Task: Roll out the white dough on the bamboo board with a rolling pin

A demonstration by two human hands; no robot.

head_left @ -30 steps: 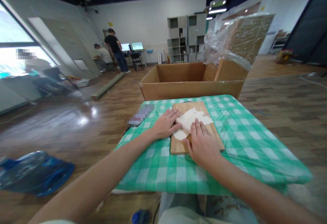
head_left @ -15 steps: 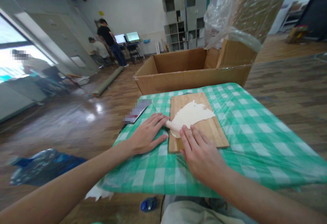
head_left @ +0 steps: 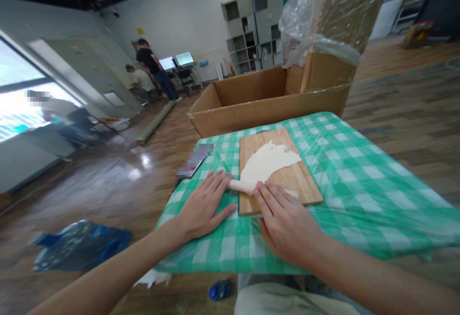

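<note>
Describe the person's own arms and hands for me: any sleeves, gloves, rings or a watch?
Both arms are bare from the bottom edge of the picture up to the fingers: no sleeves in view. The left hand and the right hand wear no gloves, and no ring, watch or wristband shows on either. The nails look short and unpainted. No marks or bandages are visible on the arms.

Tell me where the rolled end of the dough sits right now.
In the head view, the rolled end of the dough lies at the near left edge of the cutting board, poking onto the checked tablecloth, between the left hand and right hand.
</note>
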